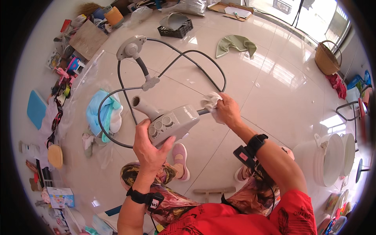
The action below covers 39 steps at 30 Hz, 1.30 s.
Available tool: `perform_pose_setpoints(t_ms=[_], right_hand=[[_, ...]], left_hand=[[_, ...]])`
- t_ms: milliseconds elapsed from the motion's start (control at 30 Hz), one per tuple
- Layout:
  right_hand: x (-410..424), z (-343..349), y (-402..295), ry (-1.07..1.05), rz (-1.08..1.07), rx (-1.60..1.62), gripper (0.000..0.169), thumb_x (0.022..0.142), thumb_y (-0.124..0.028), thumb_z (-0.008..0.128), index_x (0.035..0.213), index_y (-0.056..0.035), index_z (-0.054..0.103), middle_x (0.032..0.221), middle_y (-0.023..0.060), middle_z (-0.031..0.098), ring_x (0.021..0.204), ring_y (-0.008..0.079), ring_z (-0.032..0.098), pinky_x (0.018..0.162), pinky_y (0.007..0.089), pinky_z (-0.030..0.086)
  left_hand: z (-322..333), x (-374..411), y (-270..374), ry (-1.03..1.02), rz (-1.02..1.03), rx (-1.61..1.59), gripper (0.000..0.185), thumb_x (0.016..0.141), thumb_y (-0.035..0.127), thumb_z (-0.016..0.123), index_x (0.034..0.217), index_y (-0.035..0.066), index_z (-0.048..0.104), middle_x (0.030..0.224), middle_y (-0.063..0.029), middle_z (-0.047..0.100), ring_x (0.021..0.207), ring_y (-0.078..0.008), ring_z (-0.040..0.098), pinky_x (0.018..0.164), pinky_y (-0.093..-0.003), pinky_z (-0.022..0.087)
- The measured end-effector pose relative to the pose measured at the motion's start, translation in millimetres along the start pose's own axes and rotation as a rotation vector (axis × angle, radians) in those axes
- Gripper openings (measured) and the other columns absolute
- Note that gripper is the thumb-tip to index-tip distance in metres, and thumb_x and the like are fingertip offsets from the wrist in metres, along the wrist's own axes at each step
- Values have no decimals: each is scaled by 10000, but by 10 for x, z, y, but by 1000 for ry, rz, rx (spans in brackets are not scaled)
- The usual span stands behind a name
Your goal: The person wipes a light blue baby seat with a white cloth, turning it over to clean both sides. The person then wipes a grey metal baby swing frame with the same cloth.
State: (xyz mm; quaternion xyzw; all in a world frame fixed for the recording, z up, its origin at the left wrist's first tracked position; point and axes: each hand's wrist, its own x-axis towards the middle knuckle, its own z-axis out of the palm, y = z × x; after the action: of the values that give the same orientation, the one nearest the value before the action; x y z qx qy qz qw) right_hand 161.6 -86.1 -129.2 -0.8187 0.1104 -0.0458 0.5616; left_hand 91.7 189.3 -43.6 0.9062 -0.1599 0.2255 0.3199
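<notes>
My left hand point(151, 148) grips the end of a grey plastic housing point(176, 122) that has round recesses on its side and a short hollow socket point(144, 105) sticking out of it. A dark bent tube point(202, 111) leaves the housing's other end. My right hand point(227, 110) pinches a crumpled white cloth point(212, 101) around this tube, close to the housing. Looping tubes point(201, 66) run away across the floor. Among them are a small grey connector point(150, 83), a dark upright tube point(142, 66) and a second, rounded grey housing point(129, 50).
Blue and white fabric point(104, 111) lies on the tiled floor at left. Farther off are a black plastic crate point(175, 30) and a green cloth point(235, 45). White buckets point(330, 160) stand at right, a wicker basket point(327, 58) beyond. Clutter lines the left wall.
</notes>
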Motion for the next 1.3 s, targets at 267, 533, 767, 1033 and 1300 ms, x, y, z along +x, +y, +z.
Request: perform_pose_setpoints(t_ms=[267, 533, 767, 1033, 1300], right_hand=[[-602, -70, -1083, -265, -163, 518, 235, 1003, -127, 622, 1197, -6, 678, 1093, 67, 698, 1009, 198, 654, 901, 342, 533], [-519, 108, -1082, 28, -490, 195, 220, 924, -147, 656, 1090, -27, 737, 1111, 142, 719, 979, 351, 684, 868, 398, 551], [-332, -17, -1076, 163, -386, 61, 248, 964, -186, 630, 1122, -25, 732, 1101, 162, 709, 965, 362, 686, 870, 405, 536], [-251, -49, -1042, 203, -278, 65, 243, 988, -142, 628, 1166, 0, 714, 1132, 164, 691, 1003, 338, 675, 887, 388, 526], [-814, 45, -825, 161, -1039, -333, 479, 733, -5, 778, 1208, -72, 760, 1338, 148, 672, 1190, 383, 645, 1022, 474, 532]], left_hand=[[28, 38, 39, 40, 10, -18, 708, 716, 260, 922, 1268, 13, 553, 1195, -190, 635, 1051, -395, 664, 885, -462, 555], [185, 139, 177, 52, 70, -38, 739, 681, 233, 915, 1279, 8, 543, 1198, -201, 641, 1027, -398, 662, 855, -460, 559], [380, 208, 247, 67, 103, -65, 814, 646, 259, 942, 1301, 1, 534, 1233, -205, 628, 1058, -399, 652, 860, -469, 557], [464, 263, 230, 44, 95, -61, 799, 732, 416, 899, 1297, -20, 540, 1225, -204, 627, 1045, -392, 654, 823, -463, 555], [395, 218, 105, 43, 93, -369, 702, 999, 551, 607, 1339, -59, 542, 1272, -259, 606, 1086, -431, 646, 888, -452, 540]])
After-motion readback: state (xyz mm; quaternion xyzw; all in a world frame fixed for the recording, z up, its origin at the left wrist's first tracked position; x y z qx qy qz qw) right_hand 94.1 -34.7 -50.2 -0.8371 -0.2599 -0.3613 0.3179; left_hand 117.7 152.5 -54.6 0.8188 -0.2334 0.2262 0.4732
